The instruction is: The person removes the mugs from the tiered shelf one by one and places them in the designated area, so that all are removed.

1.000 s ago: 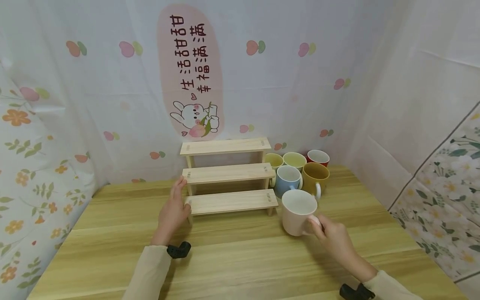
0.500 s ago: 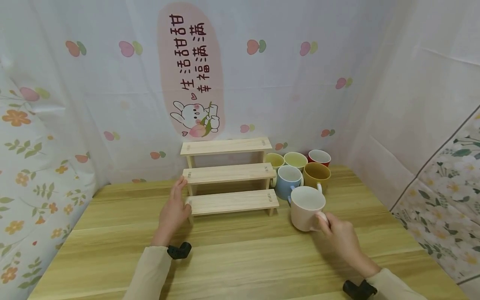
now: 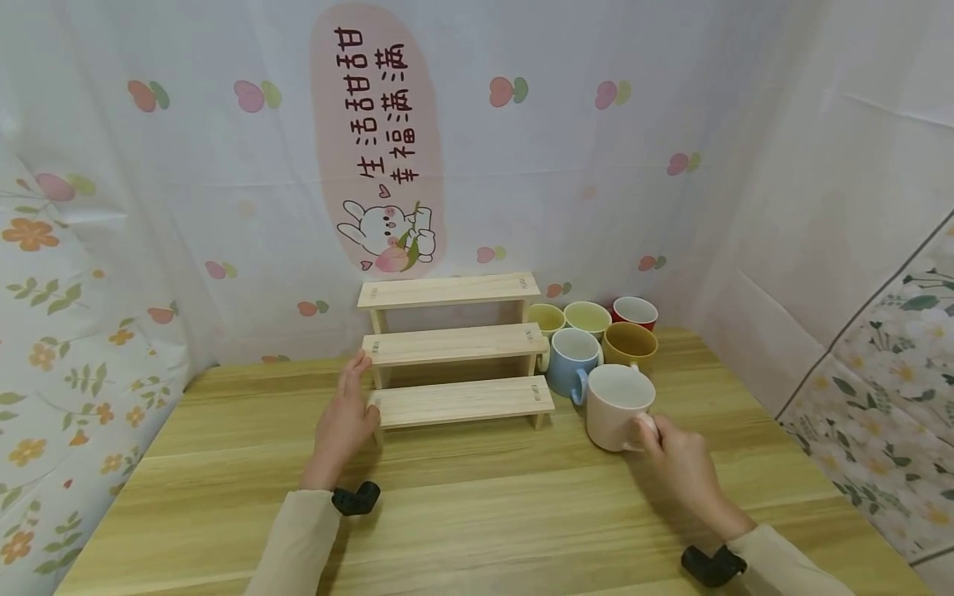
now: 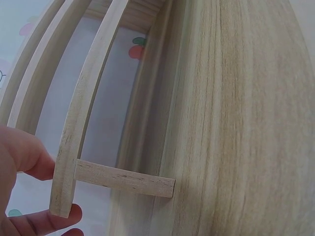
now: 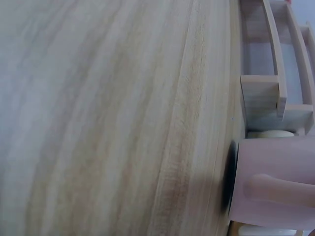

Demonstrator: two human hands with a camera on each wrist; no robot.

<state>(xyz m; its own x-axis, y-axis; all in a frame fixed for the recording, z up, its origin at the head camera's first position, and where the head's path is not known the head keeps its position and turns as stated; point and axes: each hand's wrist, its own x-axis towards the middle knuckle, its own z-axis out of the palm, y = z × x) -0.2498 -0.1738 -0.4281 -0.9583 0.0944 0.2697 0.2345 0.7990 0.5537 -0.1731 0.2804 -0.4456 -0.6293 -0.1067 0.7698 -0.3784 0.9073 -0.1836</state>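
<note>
A pale pink mug [image 3: 620,407] with a white inside is gripped by its handle in my right hand [image 3: 681,465]. In the right wrist view the pink mug [image 5: 280,182] has a dark shadow along its base; whether it touches the table I cannot tell. The three-step wooden shelf [image 3: 458,401] stands to its left. My left hand [image 3: 344,426] holds the left end of that shelf. Seen from the left wrist, the thumb and fingers of the left hand [image 4: 24,157] pinch the end of a board of the shelf [image 4: 74,128].
Behind the pink mug stand a blue mug [image 3: 573,364], a brown mug [image 3: 628,346], two yellowish mugs, one of them the pale green-yellow mug [image 3: 587,319], and a red mug [image 3: 634,310]. A patterned cloth [image 3: 566,207] hangs behind the wooden table [image 3: 462,521].
The pink mug, in my right hand, has moved right and slightly back, in front of the brown mug. More of the blue mug now shows. My left hand stays on the shelf.
</note>
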